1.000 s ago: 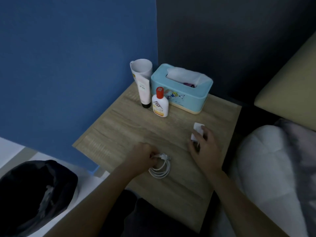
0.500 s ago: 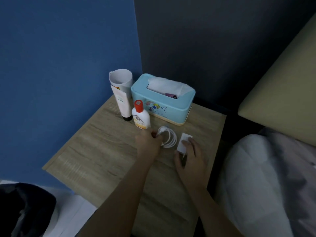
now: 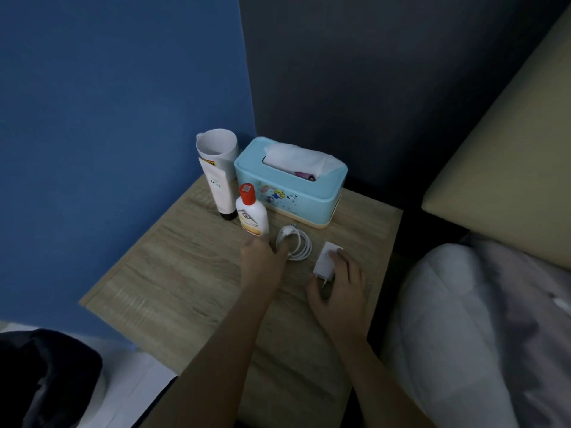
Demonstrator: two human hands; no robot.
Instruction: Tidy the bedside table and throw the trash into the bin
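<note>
Gripping the coiled white cable (image 3: 296, 246), my left hand (image 3: 262, 263) has its fingers curled down into the loop, with the coil lying flat on the bedside table (image 3: 173, 273). The cable sits just in front of the tissue box (image 3: 290, 193) and just beside the red-capped bottle (image 3: 251, 217), which my knuckles nearly touch; I cannot tell whether they do.

My right hand (image 3: 338, 287) grasps the white charger plug (image 3: 324, 262), thumb on its near side and fingers over its far edge. The plug is tilted, its prongs pointing back toward my wrist. It lies near the cable but apart from it, toward the table's right edge.

Behind the bottle a white tube (image 3: 221, 193) stands cap down, leaning against a white cup (image 3: 217, 146) at the back left corner. The tissue box is pale blue with a tissue pulled up through its slot.

Low on the left, on the floor, I see part of the dark bin (image 3: 46, 381), well apart from both hands. To the right lie a pillow (image 3: 463, 319) and a beige headboard (image 3: 509, 134).
</note>
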